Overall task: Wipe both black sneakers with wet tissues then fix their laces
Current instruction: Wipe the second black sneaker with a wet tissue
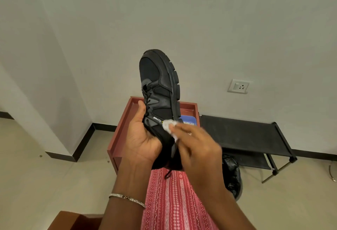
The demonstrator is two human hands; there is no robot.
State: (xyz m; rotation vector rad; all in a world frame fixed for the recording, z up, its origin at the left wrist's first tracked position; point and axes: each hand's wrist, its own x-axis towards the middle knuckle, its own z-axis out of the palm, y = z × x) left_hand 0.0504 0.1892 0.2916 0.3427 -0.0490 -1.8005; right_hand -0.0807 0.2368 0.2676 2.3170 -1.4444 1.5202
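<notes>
The left hand (141,136) grips a black sneaker (158,91) near its heel end, thumb up along the laces (148,100), and holds it up in the air with the toe pointing up toward the wall. The sole faces right. The right hand (197,145) looks blurry. Its fingers pinch a white tissue (170,126) and press it on the side of the sneaker, just below the small white letters. One lace end hangs down under the sneaker over red patterned cloth (173,202). Behind the sneaker stands a red table (118,135) with a raised rim, and a blue pack (188,119) lies on it, just right of the sneaker. Farther right of the sneaker is a black rack (244,135), with a black bag (231,175) on the floor in front of it. A wall socket (238,86) sits above the rack. The left wrist wears a silver bracelet (127,199).
</notes>
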